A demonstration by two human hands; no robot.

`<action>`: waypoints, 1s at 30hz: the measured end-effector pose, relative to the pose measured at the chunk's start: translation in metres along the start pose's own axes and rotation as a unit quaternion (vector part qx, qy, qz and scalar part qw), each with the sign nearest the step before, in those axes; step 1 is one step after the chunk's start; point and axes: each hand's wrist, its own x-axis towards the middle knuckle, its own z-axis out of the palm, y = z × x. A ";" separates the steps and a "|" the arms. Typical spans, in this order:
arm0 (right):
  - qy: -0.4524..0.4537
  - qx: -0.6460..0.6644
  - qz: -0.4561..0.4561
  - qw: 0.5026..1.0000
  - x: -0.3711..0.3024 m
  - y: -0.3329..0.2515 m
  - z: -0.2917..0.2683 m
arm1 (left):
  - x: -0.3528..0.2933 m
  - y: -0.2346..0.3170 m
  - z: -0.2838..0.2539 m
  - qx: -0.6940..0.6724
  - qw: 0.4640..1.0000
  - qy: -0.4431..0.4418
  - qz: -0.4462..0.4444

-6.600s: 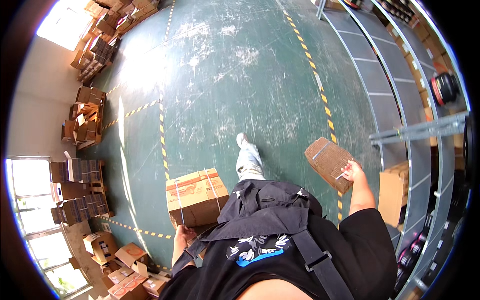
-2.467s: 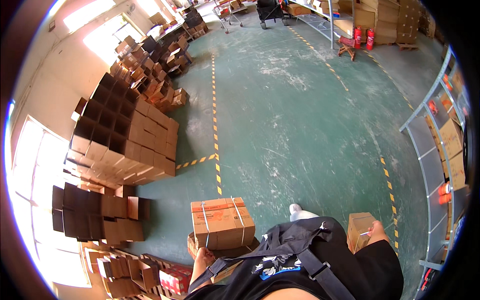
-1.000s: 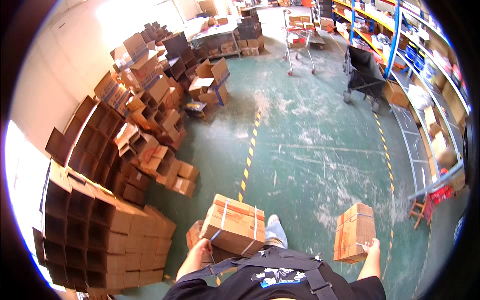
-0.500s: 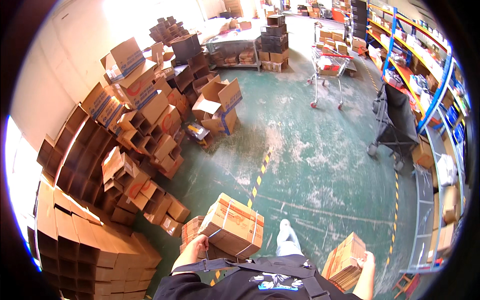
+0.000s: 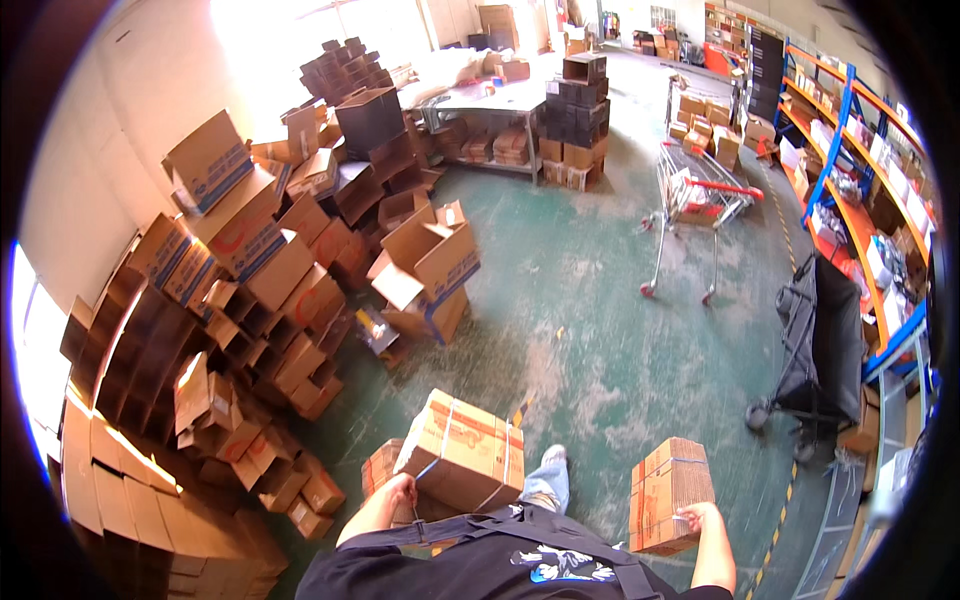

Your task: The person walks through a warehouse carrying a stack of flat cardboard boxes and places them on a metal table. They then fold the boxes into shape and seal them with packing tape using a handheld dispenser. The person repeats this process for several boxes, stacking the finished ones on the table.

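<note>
My left hand [image 5: 400, 490] is closed at the near left edge of a bundle of flattened cardboard boxes [image 5: 465, 450] bound with pale straps; its fingers seem hooked on a strap. A second, partly hidden cardboard bundle [image 5: 380, 466] hangs just left of it. On the other side, my right hand [image 5: 700, 514] grips a smaller bundle of flattened boxes [image 5: 668, 490], its stacked edges turned to the right. Both loads hang in front of my body, above the floor. One shoe [image 5: 554, 456] shows between them.
Heaps of empty cartons [image 5: 240, 230] line the left wall, and an open carton [image 5: 430, 260] stands beside them. Ahead are a worktable [image 5: 500, 105] and a shopping cart [image 5: 700, 190]. A black folding wagon [image 5: 825, 340] sits by the shelving [image 5: 850, 180] on the right.
The surroundings have come closer: the cart, wagon and open carton sit lower in view. The right bundle has swung slightly upright and leftward. Both hands keep their hold.
</note>
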 end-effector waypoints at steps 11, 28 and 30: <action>0.280 -0.580 -0.094 0.759 -0.132 -0.541 0.026 | 0.237 0.200 0.098 -0.026 0.998 0.051 -0.013; 0.283 -0.699 -0.363 0.547 -0.026 -1.248 0.133 | 0.547 0.501 0.284 -0.096 0.976 0.194 -0.013; 0.207 -0.653 -0.393 0.613 -0.106 -1.336 0.141 | 0.583 0.530 0.307 -0.089 0.977 0.193 0.007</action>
